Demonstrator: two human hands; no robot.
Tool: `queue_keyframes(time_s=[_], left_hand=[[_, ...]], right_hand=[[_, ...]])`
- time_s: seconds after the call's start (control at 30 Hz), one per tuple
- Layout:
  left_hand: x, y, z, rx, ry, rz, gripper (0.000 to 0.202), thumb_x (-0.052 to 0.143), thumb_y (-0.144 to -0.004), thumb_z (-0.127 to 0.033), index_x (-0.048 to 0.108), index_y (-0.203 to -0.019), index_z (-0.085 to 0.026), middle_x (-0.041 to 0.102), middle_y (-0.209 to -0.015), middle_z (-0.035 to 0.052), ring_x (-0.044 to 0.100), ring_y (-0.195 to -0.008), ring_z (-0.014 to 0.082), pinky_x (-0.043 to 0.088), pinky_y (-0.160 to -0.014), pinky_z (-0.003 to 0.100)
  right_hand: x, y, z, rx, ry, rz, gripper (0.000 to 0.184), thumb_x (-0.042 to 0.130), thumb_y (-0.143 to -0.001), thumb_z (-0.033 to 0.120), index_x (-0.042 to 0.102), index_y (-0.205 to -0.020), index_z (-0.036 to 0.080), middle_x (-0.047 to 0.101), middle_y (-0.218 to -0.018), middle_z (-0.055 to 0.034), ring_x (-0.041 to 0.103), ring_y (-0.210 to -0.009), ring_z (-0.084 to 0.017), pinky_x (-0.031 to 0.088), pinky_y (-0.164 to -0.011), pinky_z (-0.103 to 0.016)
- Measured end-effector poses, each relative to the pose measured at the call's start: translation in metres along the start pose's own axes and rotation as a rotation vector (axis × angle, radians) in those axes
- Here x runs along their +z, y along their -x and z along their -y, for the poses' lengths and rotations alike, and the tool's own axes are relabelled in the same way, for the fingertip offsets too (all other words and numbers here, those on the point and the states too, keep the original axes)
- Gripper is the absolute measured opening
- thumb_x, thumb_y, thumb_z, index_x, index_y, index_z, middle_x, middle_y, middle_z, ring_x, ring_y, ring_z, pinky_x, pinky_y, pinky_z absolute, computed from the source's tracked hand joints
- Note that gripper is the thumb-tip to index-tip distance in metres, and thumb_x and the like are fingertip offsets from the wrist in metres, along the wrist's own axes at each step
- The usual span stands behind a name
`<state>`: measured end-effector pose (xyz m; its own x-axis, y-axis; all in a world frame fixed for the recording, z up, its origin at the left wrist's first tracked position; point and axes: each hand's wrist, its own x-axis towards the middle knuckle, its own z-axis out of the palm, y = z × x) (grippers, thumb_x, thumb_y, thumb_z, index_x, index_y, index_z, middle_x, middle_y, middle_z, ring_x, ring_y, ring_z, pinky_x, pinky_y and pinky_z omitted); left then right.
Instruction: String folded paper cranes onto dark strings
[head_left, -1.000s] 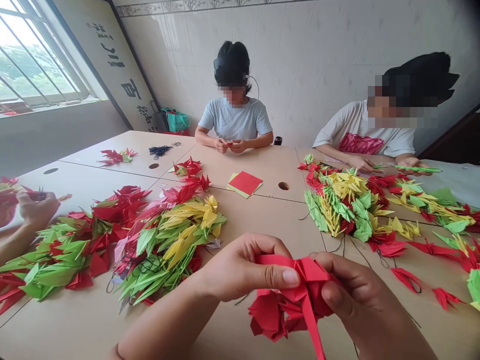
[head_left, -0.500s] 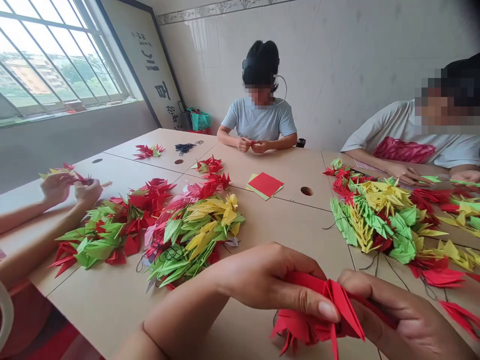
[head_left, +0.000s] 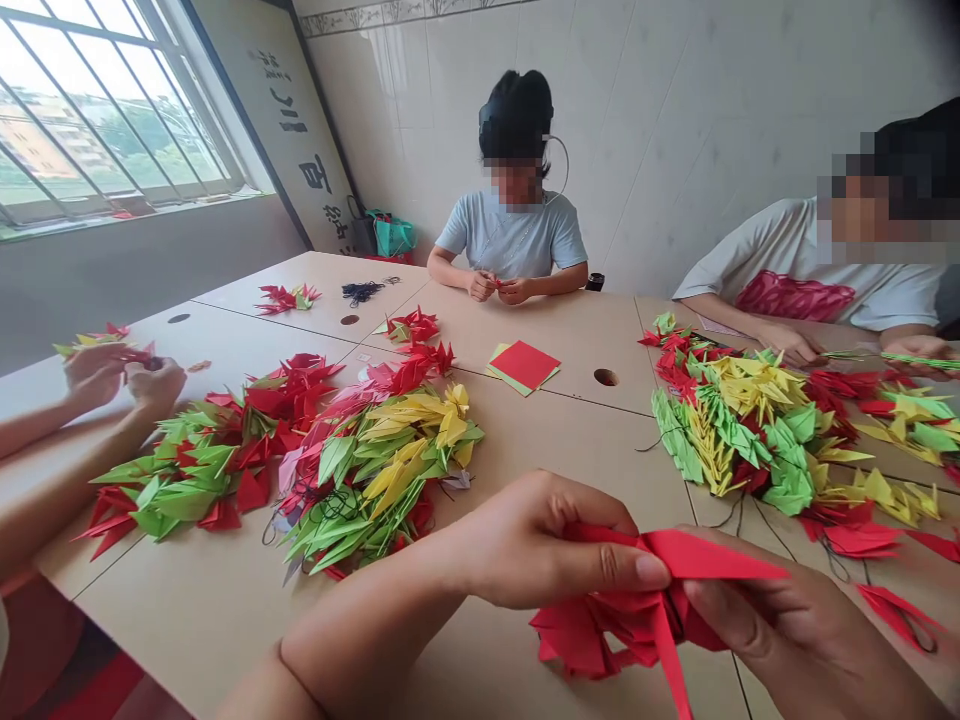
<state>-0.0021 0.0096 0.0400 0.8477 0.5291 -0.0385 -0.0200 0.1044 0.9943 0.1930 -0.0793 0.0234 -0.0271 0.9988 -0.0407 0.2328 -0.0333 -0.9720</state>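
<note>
Heaps of red, green and yellow paper cranes (head_left: 375, 460) cover the near left of the counter (head_left: 592, 440), with a second heap (head_left: 757, 430) at right. A small stack of paper squares (head_left: 523, 366) lies toward the far side, a person (head_left: 510, 240) sits beyond it, and a barred window (head_left: 112, 110) fills the far left.

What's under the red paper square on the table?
Under the red paper square, a yellow sheet and a green sheet show at its edges; the rest of them, and any further sheets, are covered.
</note>
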Motion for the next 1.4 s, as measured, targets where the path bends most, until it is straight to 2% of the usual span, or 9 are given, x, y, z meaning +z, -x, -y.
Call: queue_keyframes(time_s=[0.07, 0.13, 0.33, 0.43, 0.7, 0.8, 1.13, 1.27, 1.4], left_hand=[[0.002, -0.002, 0.0, 0.004, 0.08, -0.013, 0.028, 0.068, -0.084, -0.036, 0.063, -0.073, -0.011, 0.055, -0.064, -0.0012, 0.046, -0.058, 0.0071, 0.038, -0.053, 0.018], [0.003, -0.004, 0.002, 0.003, 0.193, -0.028, 0.031, 0.07, -0.082, -0.039, 0.063, -0.071, -0.011, 0.054, -0.062, -0.0016, 0.046, -0.058, 0.0069, 0.038, -0.054, 0.018], [0.009, -0.01, 0.011, 0.005, 0.397, 0.01, 0.037, 0.074, -0.077, -0.046, 0.064, -0.068, -0.012, 0.059, -0.064, 0.0005, 0.051, -0.058, 0.0078, 0.042, -0.058, 0.019], [0.011, -0.011, 0.013, 0.023, 0.435, 0.024, 0.038, 0.074, -0.076, -0.048, 0.063, -0.067, -0.013, 0.058, -0.063, -0.0001, 0.05, -0.058, 0.0079, 0.042, -0.059, 0.02], [0.009, -0.01, 0.012, 0.02, 0.443, 0.039, 0.037, 0.073, -0.077, -0.046, 0.064, -0.066, -0.013, 0.054, -0.06, -0.001, 0.047, -0.056, 0.0077, 0.039, -0.058, 0.02], [0.009, -0.011, 0.012, 0.031, 0.428, 0.039, 0.038, 0.073, -0.078, -0.046, 0.063, -0.066, -0.012, 0.054, -0.06, -0.0009, 0.046, -0.056, 0.0075, 0.037, -0.056, 0.02], [0.01, -0.009, 0.01, 0.027, 0.444, -0.056, 0.038, 0.075, -0.075, -0.046, 0.06, -0.065, -0.012, 0.056, -0.06, -0.0009, 0.047, -0.054, 0.0074, 0.037, -0.054, 0.02], [0.01, -0.011, 0.01, 0.118, 0.494, -0.126, 0.034, 0.072, -0.08, -0.043, 0.06, -0.07, -0.013, 0.058, -0.063, -0.0003, 0.051, -0.059, 0.0089, 0.042, -0.062, 0.021], [0.011, -0.011, 0.012, 0.17, 0.456, -0.025, 0.039, 0.075, -0.075, -0.048, 0.061, -0.09, -0.015, 0.061, -0.085, 0.0042, 0.057, -0.078, 0.014, 0.046, -0.077, 0.027]], right_hand=[[0.003, -0.002, 0.004, -0.037, -0.029, 0.032, 0.031, 0.063, -0.085, 0.048, 0.07, -0.071, 0.021, 0.064, -0.061, -0.0029, 0.059, -0.056, -0.019, 0.052, -0.051, -0.025], [0.008, -0.003, 0.01, -0.059, -0.101, -0.019, 0.028, 0.063, -0.085, 0.046, 0.069, -0.07, 0.022, 0.059, -0.059, -0.0008, 0.053, -0.054, -0.015, 0.048, -0.049, -0.022], [0.02, -0.001, 0.023, 0.089, -0.377, -0.058, 0.029, 0.072, -0.076, 0.049, 0.069, -0.067, 0.022, 0.047, -0.057, 0.0014, 0.041, -0.055, -0.012, 0.041, -0.05, -0.022], [0.022, -0.001, 0.023, 0.068, -0.424, -0.057, 0.037, 0.074, -0.073, 0.053, 0.065, -0.059, 0.02, 0.041, -0.056, 0.0022, 0.036, -0.054, -0.01, 0.036, -0.048, -0.022], [0.025, -0.001, 0.023, 0.069, -0.467, -0.051, 0.039, 0.074, -0.074, 0.054, 0.064, -0.059, 0.019, 0.043, -0.054, 0.0026, 0.037, -0.051, -0.009, 0.033, -0.046, -0.022], [0.026, -0.001, 0.023, 0.057, -0.479, -0.076, 0.037, 0.076, -0.071, 0.054, 0.065, -0.059, 0.02, 0.044, -0.055, 0.0023, 0.038, -0.052, -0.01, 0.037, -0.047, -0.022], [0.026, -0.004, 0.026, 0.071, -0.45, -0.119, 0.032, 0.073, -0.075, 0.05, 0.068, -0.062, 0.021, 0.049, -0.056, 0.0011, 0.042, -0.051, -0.012, 0.042, -0.048, -0.024], [0.024, -0.01, 0.019, 0.037, -0.574, -0.11, 0.033, 0.072, -0.077, 0.048, 0.064, -0.059, 0.022, 0.048, -0.054, 0.0013, 0.042, -0.05, -0.013, 0.042, -0.047, -0.025], [0.022, -0.014, 0.016, 0.093, -0.708, -0.225, 0.025, 0.073, -0.077, 0.047, 0.07, -0.069, 0.024, 0.055, -0.057, 0.0004, 0.044, -0.05, -0.013, 0.041, -0.046, -0.025]])
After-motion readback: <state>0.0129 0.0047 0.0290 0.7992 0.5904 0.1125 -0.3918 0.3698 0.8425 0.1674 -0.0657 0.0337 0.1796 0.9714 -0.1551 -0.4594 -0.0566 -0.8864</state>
